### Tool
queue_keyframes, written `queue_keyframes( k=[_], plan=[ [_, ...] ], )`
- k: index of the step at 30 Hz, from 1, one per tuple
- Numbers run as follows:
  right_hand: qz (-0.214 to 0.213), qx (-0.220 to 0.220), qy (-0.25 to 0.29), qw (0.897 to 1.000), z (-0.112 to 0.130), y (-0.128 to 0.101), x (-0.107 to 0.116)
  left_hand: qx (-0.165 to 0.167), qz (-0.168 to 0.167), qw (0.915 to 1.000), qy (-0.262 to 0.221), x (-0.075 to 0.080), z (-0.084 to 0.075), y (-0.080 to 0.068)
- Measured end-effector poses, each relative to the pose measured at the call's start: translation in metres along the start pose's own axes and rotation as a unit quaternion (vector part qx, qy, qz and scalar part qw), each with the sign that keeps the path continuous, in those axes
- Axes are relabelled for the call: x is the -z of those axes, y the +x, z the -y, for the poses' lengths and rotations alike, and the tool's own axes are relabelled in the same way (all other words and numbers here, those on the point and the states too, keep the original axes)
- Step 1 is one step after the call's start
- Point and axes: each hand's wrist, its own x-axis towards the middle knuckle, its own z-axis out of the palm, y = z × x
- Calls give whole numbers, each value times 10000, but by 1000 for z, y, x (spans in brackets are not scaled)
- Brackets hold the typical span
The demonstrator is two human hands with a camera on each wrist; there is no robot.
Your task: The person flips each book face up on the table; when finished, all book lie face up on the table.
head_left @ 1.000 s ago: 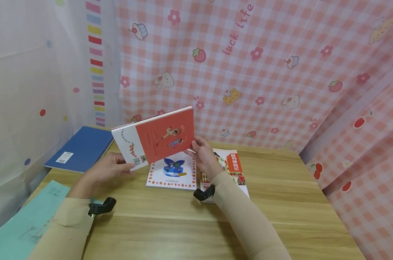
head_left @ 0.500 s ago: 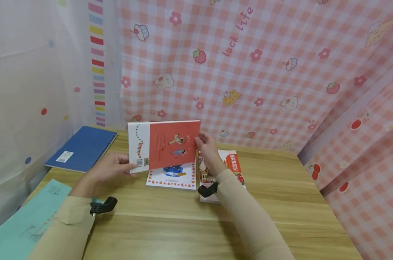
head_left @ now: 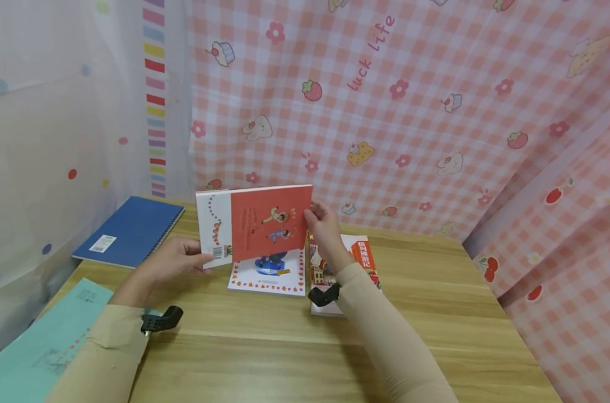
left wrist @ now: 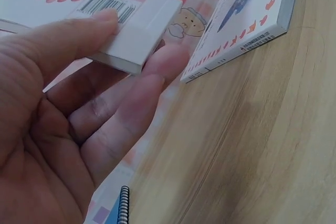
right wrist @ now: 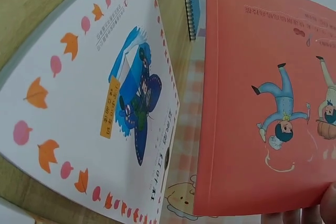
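Both hands hold a red and white book [head_left: 269, 224] raised and tilted over the table, its red panel with two cartoon children facing the person. My left hand [head_left: 176, 258] pinches the lower left corner, thumb by the barcode [left wrist: 110, 7]. At the right edge my right hand [head_left: 326, 232] grips the book between thumb and fingers; only the fingertips show in the right wrist view. Partly hidden behind the book lies a white book [head_left: 266, 282] with a leaf border and a blue butterfly picture. Under the right wrist is another book [head_left: 362, 252] with a red title panel.
A blue spiral notebook [head_left: 128, 232] lies at the back left of the wooden table [head_left: 234, 358]. A teal folder-like sheet [head_left: 47, 341] is at the front left, partly under the left forearm. Checked pink curtain [head_left: 385, 123] hangs behind the table.
The red and white book has come down and right and turned more level, covering more of the white book. Over the last half second it has barely moved. Both hands keep their hold.
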Motion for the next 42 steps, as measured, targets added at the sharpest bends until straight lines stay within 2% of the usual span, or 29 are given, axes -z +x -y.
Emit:
queue_keyframes(
  k=[9,12,14,17,19,22,25,31,37,40,42],
  plan=[
    [-204,469,-279,9983,1,3,0,55,-89,9999,57,-2,0,2],
    [-188,647,-641,9957,2,3,1,-14,-131,9999,-22,-3,3,2],
    [-245,846,-1133,9896,3,3,4,-12,-154,9998,-108,-3,4,2],
    [-303,1094,-1916,9749,6,4,9,22,-180,9998,-97,-3,5,2],
    [-211,1212,-2178,9682,7,5,11,65,-209,9997,49,-3,6,2],
    [119,1245,-2156,9684,10,5,12,154,-261,9992,260,-3,6,1],
    [356,1305,-1986,9707,12,6,13,221,-202,9992,272,-2,7,1],
    [436,1539,-1954,9676,14,5,11,377,41,9993,-67,-1,8,-1],
    [556,1756,-1679,9684,14,5,13,335,455,9949,-830,3,14,-2],
    [430,1682,-1771,9688,14,5,14,271,575,9928,-1019,5,16,-3],
    [360,1470,-1798,9720,15,4,15,273,636,9926,-999,6,16,-3]
  ],
)
